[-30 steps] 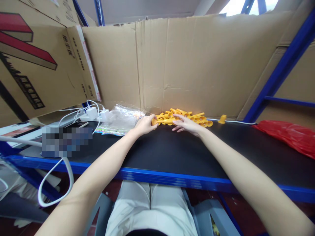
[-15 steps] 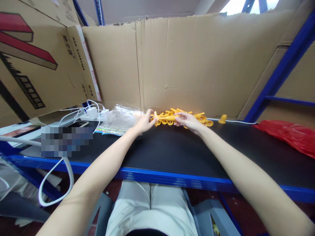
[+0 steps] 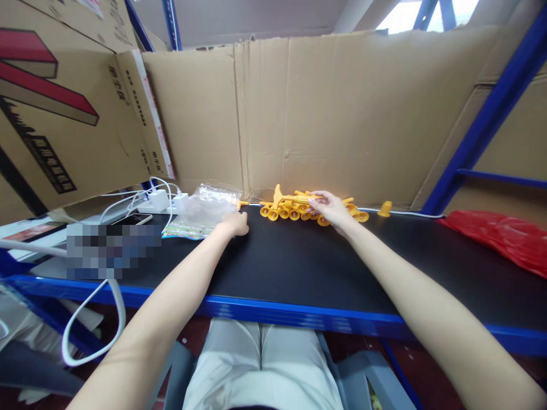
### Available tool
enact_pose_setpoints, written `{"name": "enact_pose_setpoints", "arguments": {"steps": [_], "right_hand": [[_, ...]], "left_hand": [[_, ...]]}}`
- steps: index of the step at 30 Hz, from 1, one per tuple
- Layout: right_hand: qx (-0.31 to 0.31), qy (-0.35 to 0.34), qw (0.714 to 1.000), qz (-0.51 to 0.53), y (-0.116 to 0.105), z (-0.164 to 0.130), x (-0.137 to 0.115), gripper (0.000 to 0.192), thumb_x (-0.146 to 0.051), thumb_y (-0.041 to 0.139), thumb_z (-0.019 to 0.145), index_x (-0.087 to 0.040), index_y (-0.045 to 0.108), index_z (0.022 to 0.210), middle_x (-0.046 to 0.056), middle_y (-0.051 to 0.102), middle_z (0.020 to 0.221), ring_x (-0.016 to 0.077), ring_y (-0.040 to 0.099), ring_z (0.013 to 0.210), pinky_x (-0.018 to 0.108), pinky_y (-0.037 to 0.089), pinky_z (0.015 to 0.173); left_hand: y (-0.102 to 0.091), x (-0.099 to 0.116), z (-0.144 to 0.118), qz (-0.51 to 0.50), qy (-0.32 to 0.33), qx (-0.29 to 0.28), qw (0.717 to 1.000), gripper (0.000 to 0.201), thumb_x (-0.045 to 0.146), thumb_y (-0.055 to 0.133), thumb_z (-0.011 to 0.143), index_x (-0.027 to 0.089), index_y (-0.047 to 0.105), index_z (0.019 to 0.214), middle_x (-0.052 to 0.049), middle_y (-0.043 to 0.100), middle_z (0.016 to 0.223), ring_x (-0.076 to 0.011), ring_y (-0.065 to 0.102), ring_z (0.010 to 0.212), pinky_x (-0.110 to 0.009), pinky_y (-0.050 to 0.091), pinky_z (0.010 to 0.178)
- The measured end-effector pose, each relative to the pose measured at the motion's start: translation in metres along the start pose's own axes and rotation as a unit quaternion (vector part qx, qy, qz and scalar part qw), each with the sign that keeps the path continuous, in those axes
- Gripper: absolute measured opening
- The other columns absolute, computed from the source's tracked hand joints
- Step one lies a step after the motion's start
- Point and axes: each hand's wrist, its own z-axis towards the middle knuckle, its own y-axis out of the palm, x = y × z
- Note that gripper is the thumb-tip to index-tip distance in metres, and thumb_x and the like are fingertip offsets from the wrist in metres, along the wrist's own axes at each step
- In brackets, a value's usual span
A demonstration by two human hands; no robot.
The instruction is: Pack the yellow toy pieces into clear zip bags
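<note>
My right hand (image 3: pixel 332 209) pinches a long yellow plastic piece with a T-shaped handle (image 3: pixel 277 196), its handle end pointing left. The piece is held just over a row of similar yellow plastic parts with round cup-like ends (image 3: pixel 294 214) along the back of the black shelf. My left hand (image 3: pixel 235 224) is low over the shelf at the right edge of some clear plastic bags (image 3: pixel 205 208), fingers curled. Whether it grips a bag edge is hidden. Just behind it, a small yellow piece (image 3: pixel 243 203) pokes out.
A separate yellow cup-shaped piece (image 3: pixel 385 209) stands farther right, near a red plastic bag (image 3: pixel 499 233). White chargers and cables (image 3: pixel 159 199) crowd the left side. Cardboard (image 3: pixel 350 114) walls the back, and a blue metal rail (image 3: pixel 294 312) edges the shelf's front.
My left hand has let go of the T-handle end and moved left and slightly down to the plastic bags. My right hand keeps the yellow piece, now tilted a little.
</note>
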Motion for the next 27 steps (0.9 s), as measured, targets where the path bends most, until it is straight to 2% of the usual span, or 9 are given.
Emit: {"name": "enact_pose_setpoints", "arguments": {"steps": [3,7,11,14,19,23,27], "right_hand": [[0.006,-0.010,1.000,0.001,0.000,0.001,0.000,0.033,-0.036,0.062,0.073,-0.020,0.053,0.100,0.005,0.062,0.087,0.0160,0.063,0.070,0.037,0.053,0.072],[0.031,-0.014,0.999,0.017,-0.001,0.001,-0.002,0.034,-0.035,0.063,0.071,-0.019,0.053,0.099,0.008,0.062,0.090,0.0182,0.064,0.072,0.039,0.052,0.076],[0.065,-0.050,0.997,0.006,-0.006,0.004,-0.001,0.043,-0.045,0.063,0.068,-0.020,0.052,0.101,0.008,0.060,0.094,0.0178,0.063,0.074,0.037,0.051,0.076],[0.114,-0.089,0.989,0.018,-0.012,0.011,0.005,0.051,-0.052,0.065,0.062,-0.021,0.052,0.100,0.006,0.061,0.090,0.0184,0.063,0.072,0.037,0.052,0.072],[0.197,-0.160,0.967,0.019,-0.026,0.024,0.018,0.049,-0.052,0.067,0.061,-0.021,0.052,0.096,0.003,0.058,0.083,0.0176,0.061,0.065,0.037,0.051,0.067],[0.251,-0.198,0.942,-0.103,-0.040,0.022,0.019,0.040,-0.045,0.061,0.069,-0.021,0.052,0.101,0.005,0.056,0.091,0.0161,0.059,0.067,0.037,0.051,0.067],[0.260,-0.251,0.891,-0.275,-0.048,0.013,0.019,0.029,-0.033,0.055,0.076,-0.020,0.055,0.102,0.007,0.053,0.095,0.0173,0.056,0.076,0.037,0.048,0.075]], "left_hand": [[0.003,-0.007,0.004,-0.020,-0.042,0.001,0.999,0.043,0.021,0.051,0.066,0.016,0.054,0.109,-0.020,0.052,0.119,-0.0360,0.046,0.112,-0.049,0.037,0.086],[0.006,-0.014,0.009,-0.018,-0.047,0.021,0.999,0.056,0.018,0.051,0.064,0.014,0.047,0.119,-0.022,0.055,0.113,-0.0360,0.047,0.110,-0.049,0.037,0.085],[0.005,-0.013,0.007,0.012,-0.035,0.016,0.999,0.050,0.020,0.048,0.067,0.015,0.049,0.116,-0.020,0.056,0.112,-0.0342,0.046,0.110,-0.048,0.037,0.086],[0.003,-0.009,0.005,0.029,-0.035,0.000,0.999,0.044,0.020,0.047,0.069,0.017,0.051,0.113,-0.018,0.053,0.117,-0.0319,0.045,0.112,-0.047,0.037,0.088],[0.004,-0.008,0.007,0.037,-0.037,-0.006,0.999,0.044,0.022,0.048,0.071,0.018,0.049,0.115,-0.015,0.049,0.123,-0.0298,0.043,0.114,-0.048,0.035,0.092],[0.006,-0.009,0.010,0.041,-0.032,-0.008,0.999,0.043,0.023,0.045,0.073,0.017,0.049,0.115,-0.015,0.049,0.123,-0.0290,0.043,0.114,-0.047,0.035,0.092],[0.009,-0.010,0.012,0.043,-0.027,0.014,0.999,0.045,0.027,0.042,0.076,0.016,0.046,0.119,-0.016,0.045,0.127,-0.0300,0.042,0.115,-0.047,0.036,0.091]]}}
